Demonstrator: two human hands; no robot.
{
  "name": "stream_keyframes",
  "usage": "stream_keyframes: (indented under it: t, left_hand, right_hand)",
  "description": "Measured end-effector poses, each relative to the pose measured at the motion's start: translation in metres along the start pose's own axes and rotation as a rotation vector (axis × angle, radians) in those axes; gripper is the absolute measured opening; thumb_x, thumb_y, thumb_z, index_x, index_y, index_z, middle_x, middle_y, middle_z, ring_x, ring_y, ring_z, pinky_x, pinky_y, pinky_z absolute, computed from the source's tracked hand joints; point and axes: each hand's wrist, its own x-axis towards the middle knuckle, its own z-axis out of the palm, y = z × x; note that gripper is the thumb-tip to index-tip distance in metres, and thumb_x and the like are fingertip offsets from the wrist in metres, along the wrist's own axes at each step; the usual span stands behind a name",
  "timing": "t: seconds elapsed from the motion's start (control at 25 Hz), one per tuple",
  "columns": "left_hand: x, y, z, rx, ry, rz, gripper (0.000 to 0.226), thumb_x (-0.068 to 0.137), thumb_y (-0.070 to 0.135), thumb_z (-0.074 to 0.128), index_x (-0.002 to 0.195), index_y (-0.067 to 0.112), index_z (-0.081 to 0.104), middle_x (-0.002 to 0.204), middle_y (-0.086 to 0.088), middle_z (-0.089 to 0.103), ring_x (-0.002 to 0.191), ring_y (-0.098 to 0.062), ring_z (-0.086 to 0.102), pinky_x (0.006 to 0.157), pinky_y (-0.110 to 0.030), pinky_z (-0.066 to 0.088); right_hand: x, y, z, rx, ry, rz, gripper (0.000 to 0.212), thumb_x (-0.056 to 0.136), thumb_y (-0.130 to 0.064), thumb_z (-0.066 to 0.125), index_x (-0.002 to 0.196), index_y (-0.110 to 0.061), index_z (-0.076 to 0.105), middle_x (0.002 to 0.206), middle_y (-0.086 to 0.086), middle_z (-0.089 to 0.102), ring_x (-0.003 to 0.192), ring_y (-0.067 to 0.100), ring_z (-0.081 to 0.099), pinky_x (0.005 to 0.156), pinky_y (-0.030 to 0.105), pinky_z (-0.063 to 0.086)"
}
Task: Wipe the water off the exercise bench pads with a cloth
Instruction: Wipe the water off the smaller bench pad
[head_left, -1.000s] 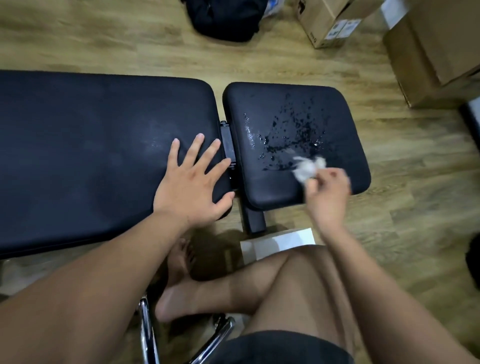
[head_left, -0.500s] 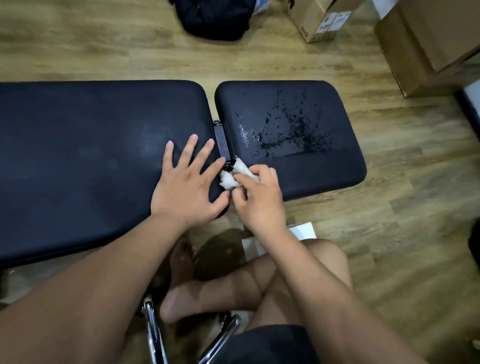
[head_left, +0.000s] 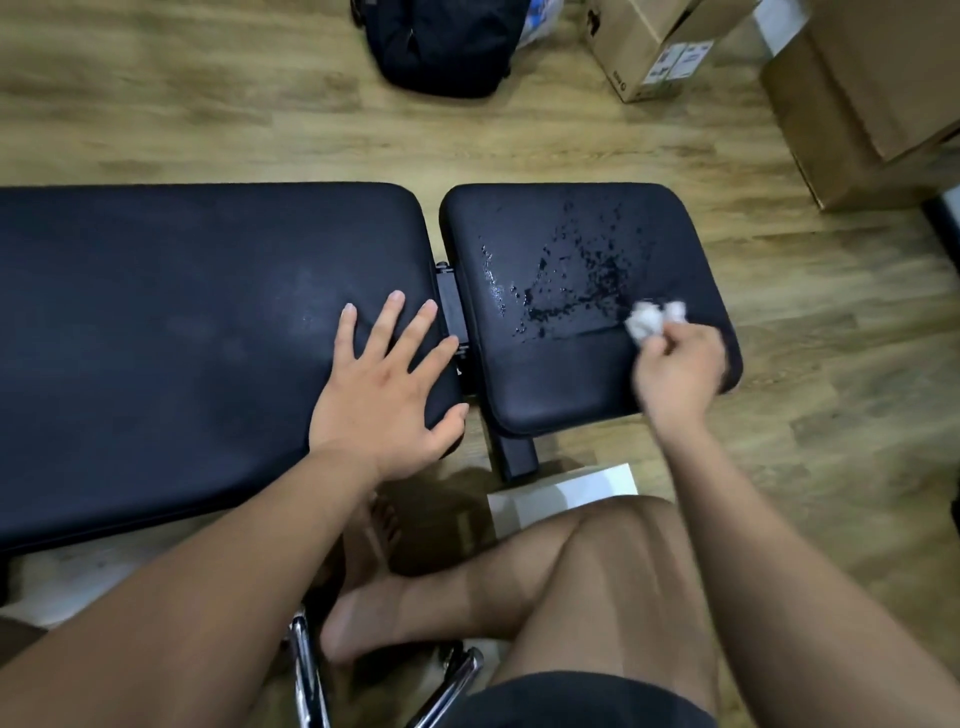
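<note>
Two black bench pads lie side by side: a long back pad (head_left: 182, 338) on the left and a shorter seat pad (head_left: 550, 384) on the right. Water droplets (head_left: 576, 280) are scattered over the seat pad's middle and far half; its near strip looks dry. My right hand (head_left: 675, 369) is shut on a crumpled white cloth (head_left: 652, 319), pressed on the seat pad near its right edge. My left hand (head_left: 389, 384) lies flat with fingers spread on the back pad's near right corner.
A black bag (head_left: 441, 47) and cardboard boxes (head_left: 857, 88) stand on the wooden floor beyond the bench. A white box (head_left: 566, 493) lies by the bench's black leg (head_left: 514, 457). My bare legs and chrome chair tubes (head_left: 306, 675) are below.
My right hand swept the cloth from the seat pad's near left corner, by the hinge, across to its right side. My left hand stayed in place.
</note>
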Motion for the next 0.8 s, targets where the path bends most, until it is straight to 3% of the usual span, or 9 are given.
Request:
stream_keyframes:
  t: [0.12, 0.24, 0.28, 0.4, 0.48, 0.6, 0.72, 0.8]
  left_hand:
    - [0.001, 0.001, 0.000, -0.019, 0.007, 0.011, 0.074, 0.087, 0.068, 0.023, 0.149, 0.031, 0.037, 0.164, -0.003, 0.019, 0.152, -0.030, 0.005, 0.117, -0.063, 0.006]
    - [-0.001, 0.001, 0.000, -0.021, 0.012, 0.009, 0.074, 0.087, 0.068, 0.024, 0.149, 0.031, 0.039, 0.163, -0.003, 0.022, 0.152, -0.029, 0.007, 0.118, -0.062, 0.007]
    - [0.000, 0.000, 0.000, -0.017, 0.005, 0.006, 0.074, 0.087, 0.069, 0.022, 0.149, 0.031, 0.038, 0.164, -0.002, 0.021, 0.152, -0.029, 0.006, 0.118, -0.062, 0.006]
    - [0.000, 0.000, 0.001, -0.006, 0.009, 0.002, 0.075, 0.088, 0.070, 0.018, 0.151, 0.032, 0.034, 0.165, -0.002, 0.016, 0.153, -0.029, 0.001, 0.119, -0.061, 0.004]
    - [0.000, 0.000, 0.001, -0.010, 0.012, 0.000, 0.075, 0.088, 0.069, 0.018, 0.150, 0.032, 0.034, 0.165, -0.002, 0.016, 0.153, -0.029, 0.001, 0.118, -0.061, 0.005]
    - [-0.001, 0.000, 0.001, 0.000, 0.014, 0.002, 0.075, 0.087, 0.069, 0.020, 0.150, 0.031, 0.037, 0.164, -0.003, 0.018, 0.153, -0.030, 0.004, 0.117, -0.062, 0.007]
    - [0.000, 0.000, 0.001, 0.007, 0.012, 0.007, 0.075, 0.087, 0.069, 0.022, 0.149, 0.030, 0.039, 0.164, -0.004, 0.020, 0.152, -0.031, 0.006, 0.117, -0.063, 0.008]
    - [0.001, 0.000, 0.002, -0.004, 0.021, 0.012, 0.074, 0.088, 0.068, 0.026, 0.148, 0.029, 0.041, 0.163, -0.004, 0.022, 0.152, -0.031, 0.008, 0.118, -0.063, 0.008]
  right_hand:
    - [-0.094, -0.074, 0.019, 0.052, -0.127, -0.328, 0.030, 0.072, -0.019, 0.046, 0.087, -0.014, 0.072, 0.090, 0.014, 0.059, 0.084, 0.032, 0.050, 0.074, 0.035, 0.037]
    - [-0.119, -0.088, 0.012, 0.155, -0.269, -0.636, 0.032, 0.074, -0.022, 0.048, 0.092, -0.015, 0.074, 0.094, 0.010, 0.057, 0.088, 0.030, 0.052, 0.075, 0.031, 0.045]
    - [-0.101, -0.070, 0.009, 0.165, -0.273, -0.613, 0.033, 0.075, -0.020, 0.049, 0.097, -0.014, 0.073, 0.094, 0.012, 0.057, 0.088, 0.031, 0.053, 0.075, 0.032, 0.045]
    - [-0.012, 0.010, -0.005, 0.029, -0.115, -0.269, 0.039, 0.076, -0.024, 0.045, 0.098, -0.006, 0.072, 0.092, 0.018, 0.060, 0.084, 0.035, 0.058, 0.075, 0.029, 0.044]
    - [0.048, 0.050, -0.026, -0.019, -0.131, -0.097, 0.040, 0.082, -0.023, 0.044, 0.105, -0.004, 0.071, 0.102, 0.018, 0.067, 0.099, 0.029, 0.063, 0.086, 0.020, 0.042]
    - [0.083, 0.058, -0.036, 0.000, -0.120, 0.102, 0.029, 0.090, -0.007, 0.047, 0.107, 0.003, 0.069, 0.113, 0.019, 0.067, 0.115, 0.022, 0.058, 0.098, 0.023, 0.040]
    - [0.034, 0.013, -0.017, -0.085, -0.065, -0.009, 0.042, 0.077, -0.021, 0.039, 0.098, -0.004, 0.071, 0.100, 0.023, 0.065, 0.097, 0.038, 0.061, 0.083, 0.037, 0.047]
    - [-0.027, -0.032, 0.004, -0.077, -0.093, -0.137, 0.037, 0.075, -0.025, 0.043, 0.094, -0.010, 0.071, 0.095, 0.019, 0.059, 0.087, 0.038, 0.057, 0.073, 0.040, 0.047]
